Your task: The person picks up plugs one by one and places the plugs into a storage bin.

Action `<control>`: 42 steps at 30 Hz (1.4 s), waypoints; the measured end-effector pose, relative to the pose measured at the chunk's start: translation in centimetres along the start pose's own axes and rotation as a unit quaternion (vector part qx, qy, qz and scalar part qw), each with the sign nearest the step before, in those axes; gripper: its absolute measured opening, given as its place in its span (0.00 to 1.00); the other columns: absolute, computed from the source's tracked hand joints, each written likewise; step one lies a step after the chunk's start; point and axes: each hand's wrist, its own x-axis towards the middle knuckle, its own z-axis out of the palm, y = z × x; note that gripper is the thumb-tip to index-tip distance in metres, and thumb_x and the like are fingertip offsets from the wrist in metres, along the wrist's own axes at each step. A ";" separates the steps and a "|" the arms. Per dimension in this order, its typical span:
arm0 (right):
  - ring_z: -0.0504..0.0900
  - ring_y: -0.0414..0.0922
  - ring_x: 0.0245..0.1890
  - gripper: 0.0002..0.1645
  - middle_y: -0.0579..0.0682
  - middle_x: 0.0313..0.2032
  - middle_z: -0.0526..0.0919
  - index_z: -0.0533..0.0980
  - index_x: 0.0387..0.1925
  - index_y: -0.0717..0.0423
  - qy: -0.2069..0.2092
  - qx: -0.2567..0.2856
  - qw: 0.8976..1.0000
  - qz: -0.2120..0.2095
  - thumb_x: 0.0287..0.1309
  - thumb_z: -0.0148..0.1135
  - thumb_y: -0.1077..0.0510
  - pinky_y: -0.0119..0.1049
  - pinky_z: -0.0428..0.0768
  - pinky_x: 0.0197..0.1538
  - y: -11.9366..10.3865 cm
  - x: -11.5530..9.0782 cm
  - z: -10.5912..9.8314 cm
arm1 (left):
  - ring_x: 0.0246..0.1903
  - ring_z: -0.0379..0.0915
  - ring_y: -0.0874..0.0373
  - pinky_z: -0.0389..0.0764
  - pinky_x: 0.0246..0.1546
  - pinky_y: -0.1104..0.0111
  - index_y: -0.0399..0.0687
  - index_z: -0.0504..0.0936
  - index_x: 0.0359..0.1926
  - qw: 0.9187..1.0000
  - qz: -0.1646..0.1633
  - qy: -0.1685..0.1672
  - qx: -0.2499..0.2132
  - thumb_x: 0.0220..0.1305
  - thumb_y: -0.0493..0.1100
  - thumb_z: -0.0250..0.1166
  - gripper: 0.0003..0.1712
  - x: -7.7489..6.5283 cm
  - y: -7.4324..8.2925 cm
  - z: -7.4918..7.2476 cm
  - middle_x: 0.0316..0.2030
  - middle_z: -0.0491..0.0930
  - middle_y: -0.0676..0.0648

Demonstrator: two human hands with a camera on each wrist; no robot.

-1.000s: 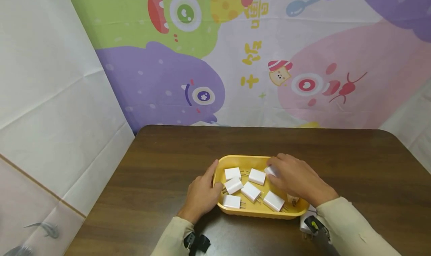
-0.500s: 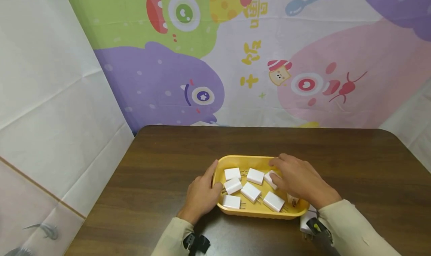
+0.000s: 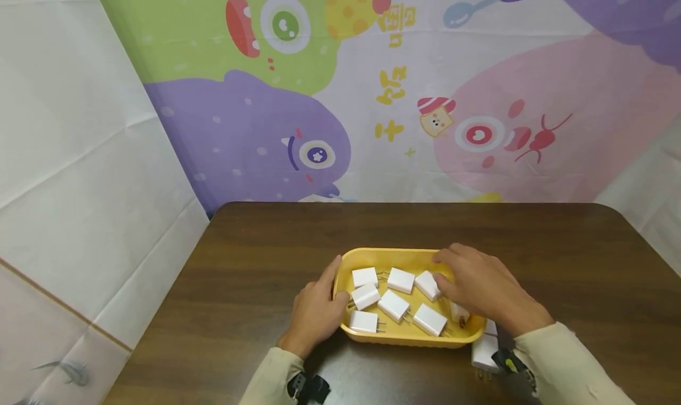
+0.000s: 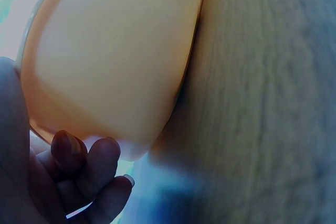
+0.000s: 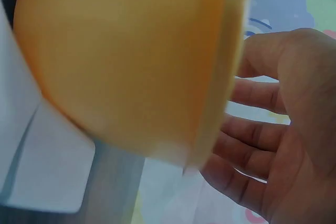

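Observation:
A yellow plastic tray (image 3: 393,337) stands on the brown table, holding several white charger plugs (image 3: 393,305) with metal prongs. My left hand (image 3: 315,311) grips the tray's left end, its thumb over the rim and fingers outside; the left wrist view shows these fingers (image 4: 102,163) curled by the tray's end wall. Over the right end hovers my right hand (image 3: 486,287), fingers loosely bent and holding nothing visible. Its thumb is beside a charger plug (image 3: 427,285) lying in the tray. Part of another charger plug (image 3: 459,314) shows under this hand.
More white charger plugs (image 3: 485,353) lie on the table (image 3: 255,298) just outside the tray's right end, partly hidden by the right wrist. A cartoon-printed cloth (image 3: 372,156) hangs behind the table's far edge, and white sheeting (image 3: 80,127) covers the left.
My right hand has let go of a charger plug in the tray and drawn slightly right, leaving more of that plug visible. The left hand keeps its grip. The head view has shifted slightly.

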 end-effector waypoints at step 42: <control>0.82 0.57 0.47 0.20 0.55 0.47 0.83 0.82 0.49 0.55 0.009 -0.006 0.994 0.113 0.58 0.69 0.49 0.60 0.77 0.45 3.4 -6.3 -1.8 | 0.43 0.81 0.49 0.76 0.45 0.50 0.54 0.66 0.75 1.000 -0.008 -0.002 0.001 0.61 0.46 0.58 0.38 0.0 0.2 0.0 0.51 0.84 0.43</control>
